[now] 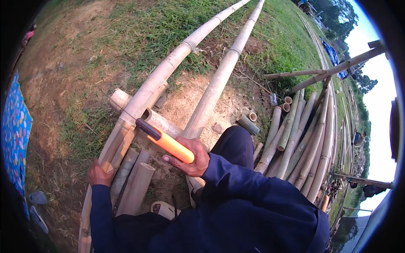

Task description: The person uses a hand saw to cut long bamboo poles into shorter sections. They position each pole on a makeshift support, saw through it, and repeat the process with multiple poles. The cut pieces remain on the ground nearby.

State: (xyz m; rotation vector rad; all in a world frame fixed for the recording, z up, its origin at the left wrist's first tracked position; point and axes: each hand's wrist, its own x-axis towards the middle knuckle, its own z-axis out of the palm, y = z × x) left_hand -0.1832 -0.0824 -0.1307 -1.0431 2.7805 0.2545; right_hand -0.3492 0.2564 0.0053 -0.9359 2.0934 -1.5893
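Note:
My right hand (195, 157) is closed round the orange handle of a hand saw (172, 145). Its thin dark blade, seen nearly edge-on, lies across a long pale bamboo pole (157, 78). Lower down, my left hand (100, 173) grips that same pole, or a bamboo piece lying along it; which one I cannot tell. Under the pole near the blade lies a short, thick bamboo crosspiece (162, 123). A second long bamboo pole (219, 80) runs alongside on the right, close to my bent knee.
Cut bamboo lengths (137, 185) lie between my left arm and sandalled foot. Many bamboo poles (301, 139) are stacked on the right, with short offcuts (247, 123) beside them. A blue patterned cloth (16, 135) and sandals (39, 219) lie far left. Sawdust covers the ground ahead.

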